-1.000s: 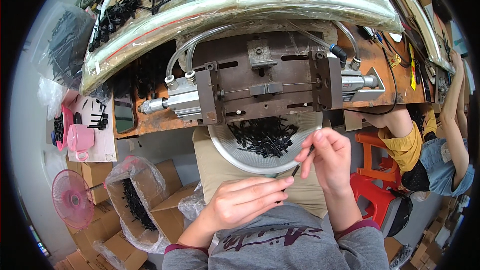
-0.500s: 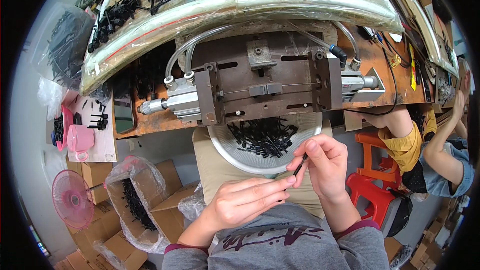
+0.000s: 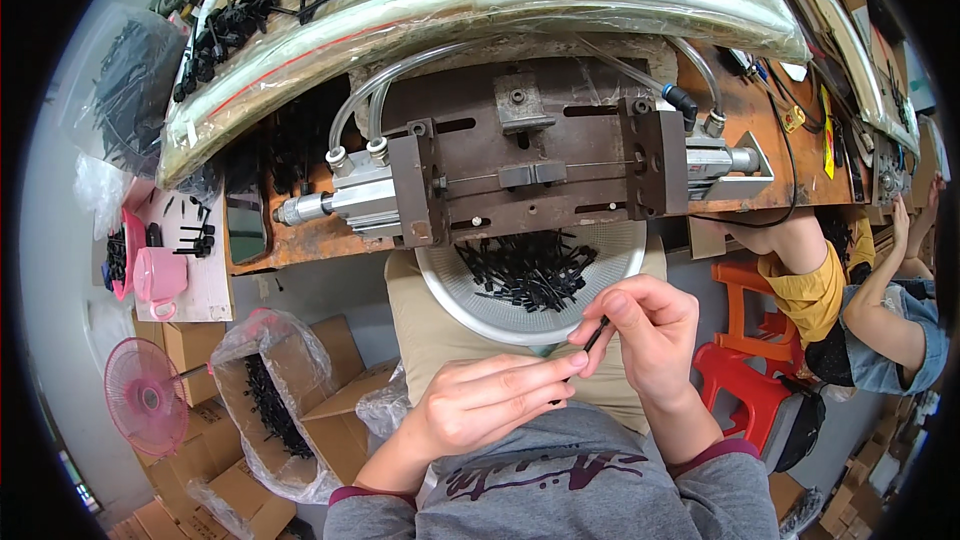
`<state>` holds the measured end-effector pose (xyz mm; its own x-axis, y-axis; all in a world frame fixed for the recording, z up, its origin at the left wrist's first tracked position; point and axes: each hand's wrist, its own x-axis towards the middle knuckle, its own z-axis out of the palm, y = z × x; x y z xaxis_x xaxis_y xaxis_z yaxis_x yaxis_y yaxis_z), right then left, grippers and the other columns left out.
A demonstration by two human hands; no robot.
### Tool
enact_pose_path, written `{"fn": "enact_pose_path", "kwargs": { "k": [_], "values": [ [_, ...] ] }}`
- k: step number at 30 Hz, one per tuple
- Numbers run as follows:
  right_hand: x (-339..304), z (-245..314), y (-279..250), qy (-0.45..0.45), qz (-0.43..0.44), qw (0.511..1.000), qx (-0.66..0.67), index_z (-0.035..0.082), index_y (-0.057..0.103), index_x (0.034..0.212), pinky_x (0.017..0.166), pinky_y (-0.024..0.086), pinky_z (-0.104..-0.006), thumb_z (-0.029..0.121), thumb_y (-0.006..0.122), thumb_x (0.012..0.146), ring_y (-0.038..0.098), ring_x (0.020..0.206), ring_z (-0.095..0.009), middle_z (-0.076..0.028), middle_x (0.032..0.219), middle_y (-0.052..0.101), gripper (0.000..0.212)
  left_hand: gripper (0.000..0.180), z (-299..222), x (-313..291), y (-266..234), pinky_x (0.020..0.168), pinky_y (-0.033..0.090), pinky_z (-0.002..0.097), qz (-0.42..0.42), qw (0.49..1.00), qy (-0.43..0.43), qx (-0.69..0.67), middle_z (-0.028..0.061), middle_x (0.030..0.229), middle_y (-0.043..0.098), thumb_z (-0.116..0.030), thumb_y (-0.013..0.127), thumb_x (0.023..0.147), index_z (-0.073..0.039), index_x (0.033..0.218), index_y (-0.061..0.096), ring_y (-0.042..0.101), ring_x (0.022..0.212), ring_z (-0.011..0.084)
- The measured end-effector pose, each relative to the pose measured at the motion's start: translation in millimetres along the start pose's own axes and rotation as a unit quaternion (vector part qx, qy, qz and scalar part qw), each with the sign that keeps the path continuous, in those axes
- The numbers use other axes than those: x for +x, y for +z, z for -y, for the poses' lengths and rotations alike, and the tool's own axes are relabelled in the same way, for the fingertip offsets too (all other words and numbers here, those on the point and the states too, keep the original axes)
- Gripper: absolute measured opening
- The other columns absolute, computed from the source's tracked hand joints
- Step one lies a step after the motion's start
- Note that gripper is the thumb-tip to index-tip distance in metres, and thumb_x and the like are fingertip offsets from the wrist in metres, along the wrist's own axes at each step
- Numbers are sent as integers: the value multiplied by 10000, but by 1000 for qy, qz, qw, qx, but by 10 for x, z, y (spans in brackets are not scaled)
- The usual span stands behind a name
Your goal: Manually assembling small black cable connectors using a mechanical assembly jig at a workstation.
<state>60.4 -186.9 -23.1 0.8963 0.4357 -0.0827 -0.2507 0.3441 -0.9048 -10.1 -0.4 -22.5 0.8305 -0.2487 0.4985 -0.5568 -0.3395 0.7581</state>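
Hands on half-hidden black rod

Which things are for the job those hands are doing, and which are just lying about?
Seem part of the job:
thin black part, between the left hand and right hand
white basket
black parts inside it
brown metal fixture, maybe

Seem just lying about:
pink fan
pink cup
red stool

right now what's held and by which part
A slim black part, perhaps two joined: left hand at the lower end, right hand at the upper.
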Motion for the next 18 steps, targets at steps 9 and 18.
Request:
{"fn": "enact_pose_path", "kwargs": {
  "k": [9, 18],
  "values": [
    [-53, -6, 14, 11, 10, 1000, 18, -92, 623, 960, 492, 556, -282, 66, 533, 987, 673, 569, -219, -187, 794, 678, 184, 294, -18, -17, 39, 711, 593, 310, -13, 1000, -8, -26, 200, 1081, 694, -43, 809, 632, 47, 898, 721, 709, 848, 253],
    [-47, -40, -4, 24, 13, 999, 31, -90, 621, 957, 499, 556, -283, 61, 534, 985, 674, 570, -214, -178, 799, 677, 177, 300, -15, -39, 52, 710, 590, 302, -9, 1000, -19, -15, 181, 1109, 690, -40, 809, 631, 38, 909, 726, 706, 852, 248]
  ]
}}
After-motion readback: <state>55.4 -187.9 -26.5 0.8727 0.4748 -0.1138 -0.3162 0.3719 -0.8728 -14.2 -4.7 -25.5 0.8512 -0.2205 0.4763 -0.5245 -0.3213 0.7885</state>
